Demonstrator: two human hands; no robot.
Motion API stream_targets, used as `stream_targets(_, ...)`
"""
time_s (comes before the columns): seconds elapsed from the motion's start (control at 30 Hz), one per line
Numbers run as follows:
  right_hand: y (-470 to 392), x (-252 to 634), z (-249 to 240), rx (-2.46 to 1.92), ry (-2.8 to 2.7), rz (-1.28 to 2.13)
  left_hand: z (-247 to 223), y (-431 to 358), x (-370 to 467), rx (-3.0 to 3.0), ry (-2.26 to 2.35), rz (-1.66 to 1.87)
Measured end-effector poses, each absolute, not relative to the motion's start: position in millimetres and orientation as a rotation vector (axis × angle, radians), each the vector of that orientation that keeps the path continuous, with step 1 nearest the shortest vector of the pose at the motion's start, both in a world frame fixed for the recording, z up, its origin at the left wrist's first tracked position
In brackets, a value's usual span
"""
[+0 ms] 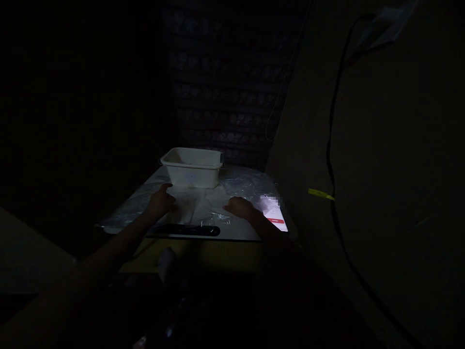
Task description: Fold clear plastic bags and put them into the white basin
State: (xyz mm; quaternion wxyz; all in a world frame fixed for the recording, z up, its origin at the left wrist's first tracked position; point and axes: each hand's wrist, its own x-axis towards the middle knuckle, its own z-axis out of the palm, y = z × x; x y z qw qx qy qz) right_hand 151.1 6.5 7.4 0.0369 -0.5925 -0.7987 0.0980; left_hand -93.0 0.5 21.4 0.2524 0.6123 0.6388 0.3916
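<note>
My left hand (160, 202) is over the left part of a small white table, in front of a white rectangular tub (193, 175). One finger points toward the tub and stands apart from the thumb, with nothing visible between them. My right hand (240, 207) is at the right, its fingers closed and pointing left, low over thin clear plastic (247, 183); whatever they hold is too dark to make out. A pale crumpled sheet (191, 206) lies between the hands. Just right of my right hand lies a lit phone (275, 215).
A black strip (192, 230) runs along the table's near edge. At the right, a dark cable (330, 145) with a yellow tag (320, 194) hangs against a wall. Behind the table is a dark patterned surface (221, 92). Most of the surroundings are very dark.
</note>
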Motion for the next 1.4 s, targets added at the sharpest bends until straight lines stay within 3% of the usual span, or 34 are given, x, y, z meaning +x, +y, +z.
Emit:
stream_targets(0.13, 5, 145, 12, -1.706, -2.645, 0.455, 24, 2, -94, 1.816, 1.795, 0.902)
stream_targets(0.27, 3, 145, 13, -1.724, -2.67, 0.359, 27, 0, -96, 1.828, 1.828, 0.909)
stream_targets(0.5, 13, 153, 14, -1.985, -2.148, 0.07, 23, -2, -92, 1.589, 1.635, 0.79)
stream_targets(0.7, 15, 165, 11, -1.921, -2.059, 0.134, 32, -14, -69, 1.359, 1.488, 0.675)
stream_targets(0.9, -2, 158, 13, -1.466, -2.308, 0.375, 45, -20, -52, 1.188, 1.318, 0.838)
stream_targets(1.0, -19, 146, 17, -1.261, -2.435, 0.314, 49, -23, -41, 1.131, 1.243, 0.996)
stream_targets(1.2, -30, 134, 26, -1.334, -2.258, 0.159, 54, -26, -21, 1.127, 1.185, 1.084)
stream_targets(1.4, -17, 152, 44, -1.202, -2.216, 0.2, 62, -15, -24, 1.852, 1.389, 1.22)
